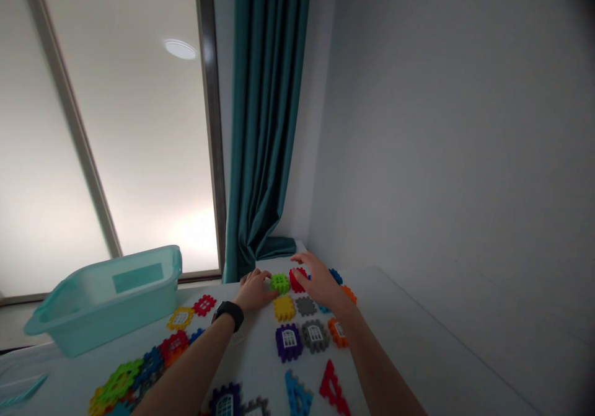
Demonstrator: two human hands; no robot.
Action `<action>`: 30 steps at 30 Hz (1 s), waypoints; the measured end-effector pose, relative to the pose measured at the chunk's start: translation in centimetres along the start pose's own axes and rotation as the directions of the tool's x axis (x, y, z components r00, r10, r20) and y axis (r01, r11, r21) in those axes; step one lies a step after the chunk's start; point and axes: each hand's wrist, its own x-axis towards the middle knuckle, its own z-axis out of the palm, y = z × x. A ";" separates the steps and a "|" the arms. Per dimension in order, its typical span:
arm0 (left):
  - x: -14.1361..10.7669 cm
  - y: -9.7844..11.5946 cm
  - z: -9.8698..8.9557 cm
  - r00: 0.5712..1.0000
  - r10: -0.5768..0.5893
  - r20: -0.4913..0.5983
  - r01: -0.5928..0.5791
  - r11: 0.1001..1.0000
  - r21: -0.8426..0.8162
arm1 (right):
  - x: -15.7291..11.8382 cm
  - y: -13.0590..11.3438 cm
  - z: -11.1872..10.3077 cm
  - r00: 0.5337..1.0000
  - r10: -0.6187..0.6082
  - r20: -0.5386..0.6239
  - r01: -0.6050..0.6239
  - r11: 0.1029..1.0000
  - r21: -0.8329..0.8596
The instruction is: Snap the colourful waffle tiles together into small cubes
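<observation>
My left hand (255, 290), with a black watch on the wrist, has its thumb and forefinger at the left side of a lime-green toy building block (279, 283) lying on the table. Just right of it is a red block (295, 281), partly covered by my right hand (320, 281). The right thumb rests by the red block while the other fingers stretch out apart above it. Nearer to me are a yellow block (284, 308), a grey block (305, 306), and purple (289, 341), grey (315, 336) and orange (338, 333) window blocks, set in rows.
A teal plastic basket (116, 310) stands at the left by the window. A pile of blocks (121, 382) lies partly behind my left forearm. Blue (297, 394) and red (333, 388) triangular pieces lie near the front. A wall (441, 186) rises on the right, behind a green curtain (264, 124).
</observation>
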 end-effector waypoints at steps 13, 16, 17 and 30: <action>0.2 -0.5 0.3 1.000 0.016 -0.004 -0.016 1.000 -0.006 | -0.2 -0.3 -0.3 1.000 0.019 0.019 -0.019 1.000 0.018; 0.2 -0.7 0.4 1.000 0.020 -0.002 -0.020 1.000 -0.011 | -0.2 -0.4 -0.5 0.999 0.025 0.038 -0.026 0.999 0.023; 0.1 -0.7 0.4 1.000 0.021 -0.002 -0.021 1.000 -0.013 | -0.2 -0.4 -0.5 0.999 0.030 0.042 -0.031 0.999 0.023; -2.1 -3.0 -1.7 0.996 0.093 -0.012 -0.094 0.994 -0.057 | -0.2 -0.3 1.1 0.995 0.011 0.102 -0.009 1.000 -0.014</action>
